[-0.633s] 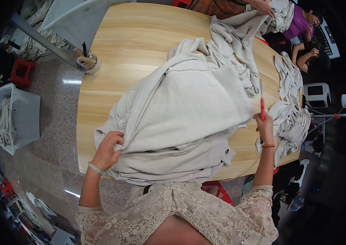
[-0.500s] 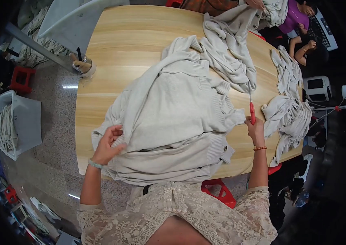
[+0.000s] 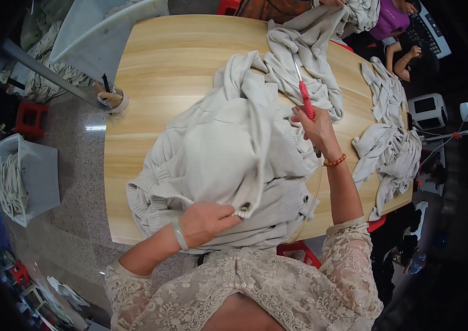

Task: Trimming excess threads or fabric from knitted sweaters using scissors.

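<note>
Your left hand (image 3: 203, 222) pinches the cuff end of a sleeve on the cream knitted cardigan (image 3: 228, 165), fingers closed on the fabric at the garment's near edge. The cardigan lies bunched on the pale wooden oval bench (image 3: 178, 60), approx. at its middle, hem w/ buttons toward you. Your right hand (image 3: 315, 128) is at the cardigan's right side, fist closed on a slim red-handled tool (image 3: 303, 94) w/ a thin metal tip pointing away from you; can't tell what kind of tool. Beyond the cardigan, a second cream knit (image 3: 305, 60) is heaped at the bench's far edge. Right of the cardigan, more cream knit pieces (image 3: 391, 143) trail over the bench's right edge. Left of the bench, on the floor, a grey plastic crate (image 3: 38, 176) holds pale fabric.
</note>
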Demonstrator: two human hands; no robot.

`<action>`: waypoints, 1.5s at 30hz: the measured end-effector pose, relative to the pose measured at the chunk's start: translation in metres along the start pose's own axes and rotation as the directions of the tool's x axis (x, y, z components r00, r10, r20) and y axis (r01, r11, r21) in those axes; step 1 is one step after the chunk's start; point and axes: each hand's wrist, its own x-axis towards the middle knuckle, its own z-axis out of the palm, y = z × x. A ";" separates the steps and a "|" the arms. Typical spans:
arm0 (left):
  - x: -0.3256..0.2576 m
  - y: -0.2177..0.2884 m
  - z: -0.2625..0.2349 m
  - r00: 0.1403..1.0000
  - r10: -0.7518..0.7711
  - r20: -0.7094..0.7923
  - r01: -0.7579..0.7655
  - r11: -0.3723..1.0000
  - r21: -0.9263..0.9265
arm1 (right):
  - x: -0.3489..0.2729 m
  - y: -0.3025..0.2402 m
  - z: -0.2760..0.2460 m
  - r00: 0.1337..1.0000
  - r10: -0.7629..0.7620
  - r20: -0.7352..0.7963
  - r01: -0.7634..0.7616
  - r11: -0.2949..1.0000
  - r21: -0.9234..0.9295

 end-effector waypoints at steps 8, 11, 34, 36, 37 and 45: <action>-0.024 0.004 0.040 0.933 -0.347 -0.092 0.354 0.933 0.071 | 0.023 0.021 0.032 0.994 -0.107 -0.017 0.103 0.981 -0.167; -0.005 0.008 0.062 0.923 -0.297 -0.244 0.317 0.947 0.047 | 0.024 0.019 0.046 0.998 0.019 0.055 0.004 0.925 -0.381; -0.018 0.050 -0.052 0.781 -0.020 -0.625 0.288 0.899 0.331 | -0.032 0.100 0.072 0.850 -0.394 -0.348 0.228 0.873 -0.431; -0.032 0.047 -0.063 0.683 -0.085 -0.726 0.386 0.885 0.260 | -0.025 0.106 0.052 0.871 -0.353 -0.341 0.192 0.884 -0.426; -0.043 0.043 -0.068 0.636 -0.136 -0.760 0.413 0.891 0.186 | -0.025 0.106 0.046 0.854 -0.375 -0.361 0.204 0.879 -0.430; -0.117 0.050 -0.006 0.879 -0.186 -0.439 0.385 0.820 0.423 | -0.136 0.119 -0.059 0.904 -0.420 -0.083 0.291 0.744 -0.602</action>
